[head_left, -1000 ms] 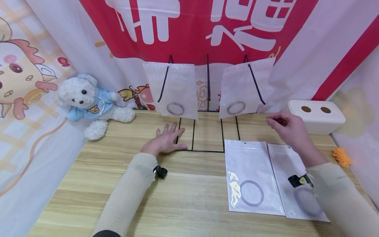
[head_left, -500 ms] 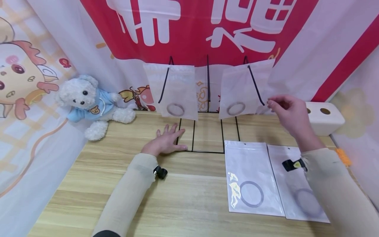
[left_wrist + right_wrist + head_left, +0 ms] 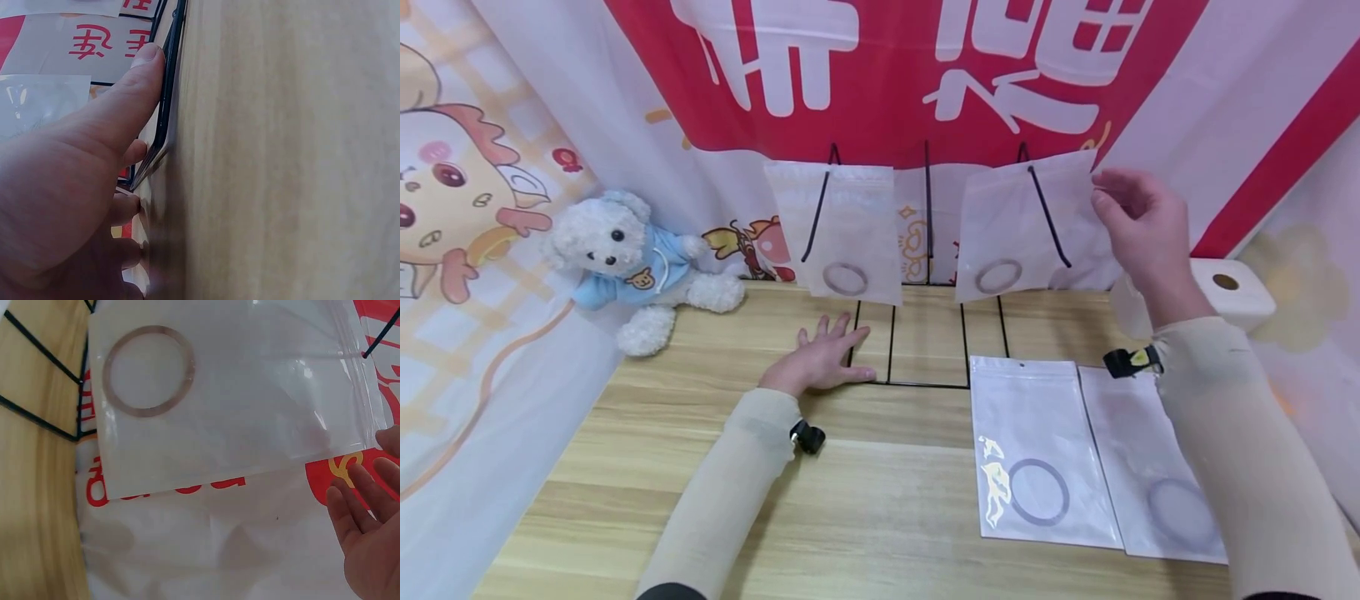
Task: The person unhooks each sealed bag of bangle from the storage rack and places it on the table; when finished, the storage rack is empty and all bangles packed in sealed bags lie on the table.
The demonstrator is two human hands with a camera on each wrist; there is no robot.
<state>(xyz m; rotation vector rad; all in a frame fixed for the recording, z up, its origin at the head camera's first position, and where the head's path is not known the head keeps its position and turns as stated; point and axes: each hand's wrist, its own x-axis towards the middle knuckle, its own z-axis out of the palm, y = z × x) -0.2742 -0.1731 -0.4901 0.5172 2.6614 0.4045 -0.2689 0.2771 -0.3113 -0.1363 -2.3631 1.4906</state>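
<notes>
My left hand (image 3: 823, 358) rests with fingers spread at the left of the black wire rack's base (image 3: 925, 384). In the left wrist view its thumb (image 3: 134, 94) lies along the black wire. Two white zip bags, each showing a ring, hang from the rack's hooks: a left bag (image 3: 857, 217) and a right bag (image 3: 1000, 217). My right hand (image 3: 1146, 221) is raised beside the right bag's top corner, fingers loosely bent, thumb and fingertips apart. In the right wrist view, the thumb tip (image 3: 389, 440) is right at that bag's edge, and the fingers lie below it.
Two more ring bags lie side by side on the wooden table: one nearer the middle (image 3: 1037, 425), another (image 3: 1150, 467) partly under the right forearm. A white box with holes (image 3: 1240, 292) stands behind the right arm. A plush bear (image 3: 640, 258) sits at the left.
My right hand has risen from low beside the white box, past the right bag's lower edge, to its top corner. The left hand stays in place on the rack's base.
</notes>
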